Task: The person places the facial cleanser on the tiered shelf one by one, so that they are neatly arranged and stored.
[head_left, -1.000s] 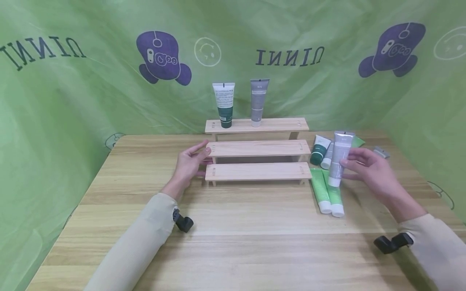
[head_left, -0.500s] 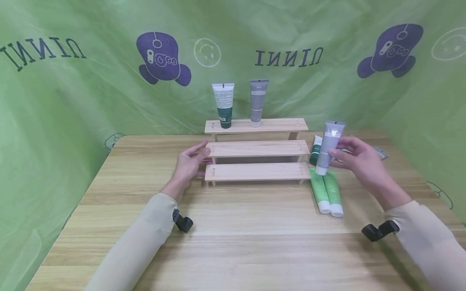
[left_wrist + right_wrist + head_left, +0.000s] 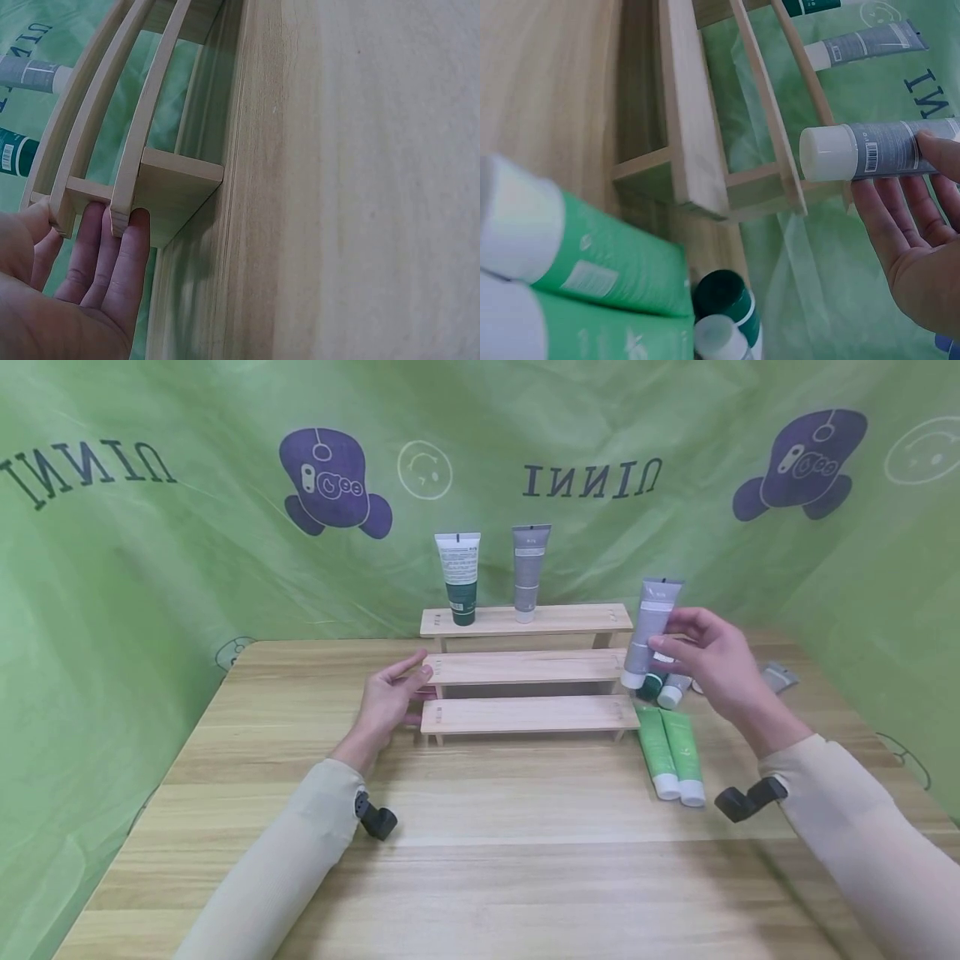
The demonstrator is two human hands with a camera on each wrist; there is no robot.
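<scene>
A grey squeeze tube (image 3: 651,628) with a white cap is pinched between the thumb and fingers of my right hand (image 3: 712,664), cap down and tilted. It hangs in front of the right end of a three-tier wooden display rack (image 3: 528,714). My left hand (image 3: 386,702) grips the rack's left end; in the left wrist view its thumb lies at the middle board (image 3: 105,97) and fingers reach under the boards. On the top tier stand a white-and-dark-green tube (image 3: 461,578) and another grey tube (image 3: 528,572), both upright on their caps.
Two light green tubes (image 3: 670,756) with white caps lie beside the rack's right end. Behind them lie a dark green tube (image 3: 724,300) and a white-capped tube (image 3: 674,691), partly hidden. Another grey tube (image 3: 780,677) lies farther right. A green printed curtain (image 3: 480,435) hangs behind the table (image 3: 480,860).
My right hand has carried the grey tube left and upward, from above the lying tubes to the rack's right end. The left hand stays at the rack.
</scene>
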